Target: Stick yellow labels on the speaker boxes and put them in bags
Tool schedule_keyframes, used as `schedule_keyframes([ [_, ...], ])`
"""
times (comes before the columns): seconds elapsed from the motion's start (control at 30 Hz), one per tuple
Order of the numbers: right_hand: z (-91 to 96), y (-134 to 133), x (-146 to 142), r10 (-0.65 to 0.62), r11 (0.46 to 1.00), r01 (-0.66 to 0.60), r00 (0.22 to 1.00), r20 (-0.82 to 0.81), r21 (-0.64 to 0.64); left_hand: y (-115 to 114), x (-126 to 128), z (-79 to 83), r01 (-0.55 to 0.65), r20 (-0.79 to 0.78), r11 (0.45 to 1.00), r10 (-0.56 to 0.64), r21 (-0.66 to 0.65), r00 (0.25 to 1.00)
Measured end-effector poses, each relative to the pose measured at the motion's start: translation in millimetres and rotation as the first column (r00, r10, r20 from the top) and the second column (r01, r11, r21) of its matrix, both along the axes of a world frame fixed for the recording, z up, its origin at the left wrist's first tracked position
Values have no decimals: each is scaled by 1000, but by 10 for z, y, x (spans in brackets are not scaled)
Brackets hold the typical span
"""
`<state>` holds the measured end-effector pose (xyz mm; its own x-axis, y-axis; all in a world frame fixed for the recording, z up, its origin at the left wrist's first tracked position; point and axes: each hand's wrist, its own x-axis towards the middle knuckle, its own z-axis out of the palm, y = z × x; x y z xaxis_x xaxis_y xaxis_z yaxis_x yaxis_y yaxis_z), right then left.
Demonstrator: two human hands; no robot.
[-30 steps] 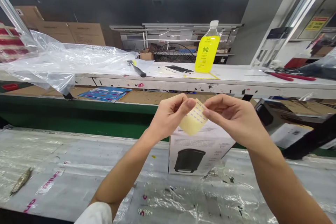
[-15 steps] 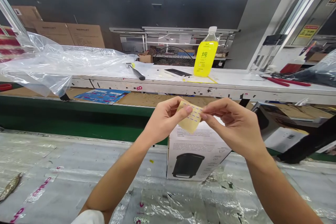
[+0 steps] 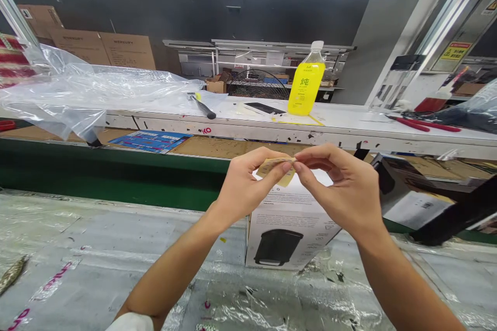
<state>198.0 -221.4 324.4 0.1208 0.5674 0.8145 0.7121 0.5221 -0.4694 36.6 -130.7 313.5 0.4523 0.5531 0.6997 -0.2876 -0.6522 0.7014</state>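
In the head view, the left hand [image 3: 248, 186] and the right hand [image 3: 341, 191] are raised close together, both closed in a fine pinch around a small, pale yellow adhesive sheet [image 3: 274, 168]. The sheet is held just above the top edge of a white product carton [image 3: 289, 227], not touching it as far as can be told, and it bows between the two hands. The left thumb and fingers grip it from one side, while the right fingertips [image 3: 295, 166] close on its other end. With something this thin, steady pressure from the fingertips near the edge should work best, keeping the bow gentle so that it does not crease or stick to itself. The carton, printed with a black lidded bin [image 3: 278, 247], stands on a tabletop [image 3: 116, 232] covered in crinkled plastic film [image 3: 252, 300]. Across a green-sided gap, a white bench [image 3: 272, 135] carries a yellow-labelled bottle [image 3: 306, 85], a hammer [image 3: 202, 106] and red-handled pliers [image 3: 423, 123]. Cardboard boxes [image 3: 101, 46] and metal shelving [image 3: 256, 57] stand beyond it, against a dark wall [image 3: 272, 0].
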Motion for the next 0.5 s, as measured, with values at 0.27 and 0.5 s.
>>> schedule_keyframes([
  [0.27,56,-21,-81,-213,962,152,936,282,225,-20,-18,-15,-132,11,986,132,97,991],
  [0.5,34,5,-81,-322,926,194,852,413,323,-25,-34,-33,-159,23,986,158,54,987],
])
